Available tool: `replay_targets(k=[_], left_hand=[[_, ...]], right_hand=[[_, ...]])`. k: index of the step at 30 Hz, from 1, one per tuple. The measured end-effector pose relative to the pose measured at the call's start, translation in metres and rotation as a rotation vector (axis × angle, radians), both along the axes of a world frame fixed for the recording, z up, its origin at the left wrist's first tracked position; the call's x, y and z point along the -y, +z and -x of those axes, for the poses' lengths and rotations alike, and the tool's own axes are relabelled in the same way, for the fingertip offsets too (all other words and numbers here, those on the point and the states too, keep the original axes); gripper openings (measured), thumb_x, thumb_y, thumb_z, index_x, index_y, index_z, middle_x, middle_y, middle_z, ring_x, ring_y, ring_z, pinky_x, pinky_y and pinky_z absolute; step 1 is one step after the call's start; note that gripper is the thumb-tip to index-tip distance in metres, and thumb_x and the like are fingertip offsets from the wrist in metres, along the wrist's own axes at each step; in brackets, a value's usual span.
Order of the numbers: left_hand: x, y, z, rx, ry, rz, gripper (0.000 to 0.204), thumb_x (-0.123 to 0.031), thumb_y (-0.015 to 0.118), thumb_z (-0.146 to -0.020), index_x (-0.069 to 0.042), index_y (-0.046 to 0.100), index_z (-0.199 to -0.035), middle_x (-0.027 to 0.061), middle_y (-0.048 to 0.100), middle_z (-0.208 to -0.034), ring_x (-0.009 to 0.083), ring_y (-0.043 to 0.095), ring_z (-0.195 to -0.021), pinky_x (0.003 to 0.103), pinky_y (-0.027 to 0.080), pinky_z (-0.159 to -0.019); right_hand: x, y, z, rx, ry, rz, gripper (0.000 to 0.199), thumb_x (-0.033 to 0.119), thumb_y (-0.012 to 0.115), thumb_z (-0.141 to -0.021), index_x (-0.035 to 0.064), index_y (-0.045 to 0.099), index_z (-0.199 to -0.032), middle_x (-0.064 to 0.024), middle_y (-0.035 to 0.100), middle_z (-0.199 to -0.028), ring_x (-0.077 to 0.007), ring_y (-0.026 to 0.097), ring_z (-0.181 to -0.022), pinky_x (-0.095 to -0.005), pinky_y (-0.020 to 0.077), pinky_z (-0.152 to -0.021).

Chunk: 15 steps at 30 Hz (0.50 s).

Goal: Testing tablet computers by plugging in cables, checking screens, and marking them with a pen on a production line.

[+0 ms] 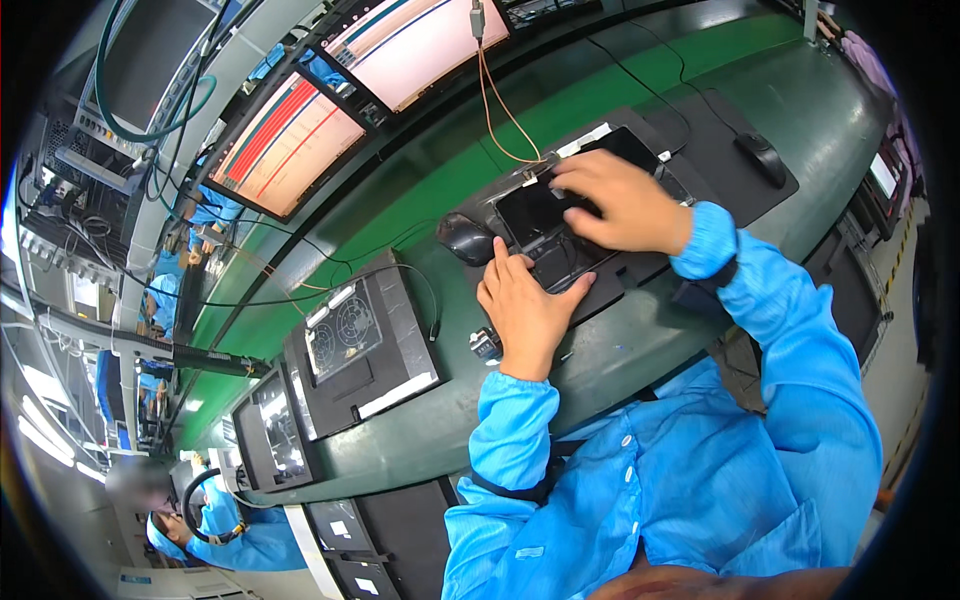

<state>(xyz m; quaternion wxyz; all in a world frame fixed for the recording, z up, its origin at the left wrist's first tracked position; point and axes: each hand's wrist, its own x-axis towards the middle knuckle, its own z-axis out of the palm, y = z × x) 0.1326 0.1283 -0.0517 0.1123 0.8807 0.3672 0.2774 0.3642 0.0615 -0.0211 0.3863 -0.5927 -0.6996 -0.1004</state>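
Note:
A flat device with a dark glossy screen (525,212) sits in a black fixture (600,293) on the green bench. Over its screen reaches my right hand (625,205), fingers bent and thumb held apart, with nothing visible between them. My left hand (525,312) rests at the fixture's near left corner, its fingers spread and empty. Just beyond its fingertips lies a rounded black object like a computer mouse (467,239). An orange cable (512,128) with a grey connector drops toward the fixture's far edge. Beside my left wrist stands a small black and silver object (486,344).
Another black fixture (400,362) with a clear patterned sheet lies left, with a black tray (272,432) beyond. Screens (290,145) line the back. A mouse (762,158) rests on a pad at right. A co-worker in blue (250,540) is at lower left.

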Motion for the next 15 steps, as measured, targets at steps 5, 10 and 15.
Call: replay_targets(k=[5,10,15], left_hand=[[-0.007,0.008,-0.002,-0.044,0.01,0.074,0.092,-0.063,0.101,-0.066,-0.001,0.06,-0.121,0.0319,0.054,-0.161,0.0429,0.049,-0.144,0.054,0.032,-0.122],[-0.009,0.013,-0.005,-0.089,0.018,-0.012,0.086,-0.068,0.094,-0.073,-0.001,0.062,-0.116,0.0299,0.059,-0.157,0.042,0.054,-0.138,0.053,0.036,-0.118],[-0.014,0.009,-0.008,-0.098,0.043,-0.117,0.083,-0.068,0.09,-0.078,0.002,0.066,-0.117,0.025,0.069,-0.145,0.0392,0.061,-0.128,0.051,0.044,-0.108]], right_hand=[[0.079,-0.011,-0.049,-0.058,-0.527,0.095,0.043,0.025,0.079,-0.095,0.0022,0.073,-0.131,-0.0162,0.071,-0.128,-0.0377,0.066,-0.121,-0.0471,0.0546,-0.104],[0.098,-0.038,-0.062,-0.095,-0.531,0.071,0.042,0.029,0.078,-0.099,0.0017,0.074,-0.13,-0.0152,0.072,-0.13,-0.0376,0.065,-0.124,-0.0472,0.0541,-0.105],[0.092,-0.046,-0.065,-0.067,-0.596,0.058,0.042,0.028,0.079,-0.097,0.0021,0.075,-0.129,-0.0158,0.072,-0.132,-0.0374,0.065,-0.127,-0.0486,0.051,-0.108]])
